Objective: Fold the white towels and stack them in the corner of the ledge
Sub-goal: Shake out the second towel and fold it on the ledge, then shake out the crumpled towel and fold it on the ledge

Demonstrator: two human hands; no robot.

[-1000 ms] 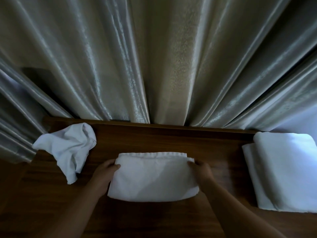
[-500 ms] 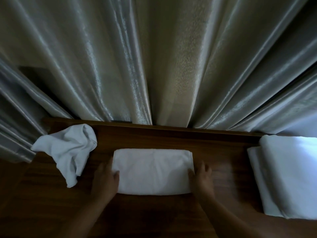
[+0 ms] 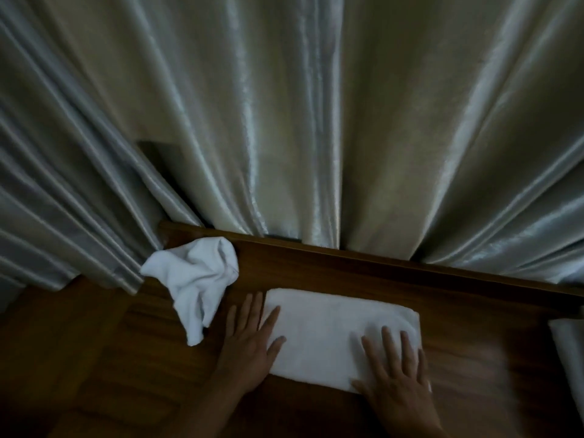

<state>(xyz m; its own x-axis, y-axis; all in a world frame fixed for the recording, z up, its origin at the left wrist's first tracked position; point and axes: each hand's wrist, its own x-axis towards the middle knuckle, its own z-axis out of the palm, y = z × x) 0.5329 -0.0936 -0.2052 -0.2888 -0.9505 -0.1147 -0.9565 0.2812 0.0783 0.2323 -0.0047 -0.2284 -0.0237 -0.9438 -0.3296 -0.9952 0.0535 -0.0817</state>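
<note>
Hands moved onto soft rectangular folded towel (image 3: 335,336), palms flat.

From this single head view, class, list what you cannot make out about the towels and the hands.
- White towel stack at the right: cut off by the frame edge and motion-blurred; its towel count is unreadable.
- Flat folded white towel: its layers are hidden from above.
- Crumpled white towel: its size is lost in its bunching.
- Left hand and right hand: the palms face down, unseen.
</note>
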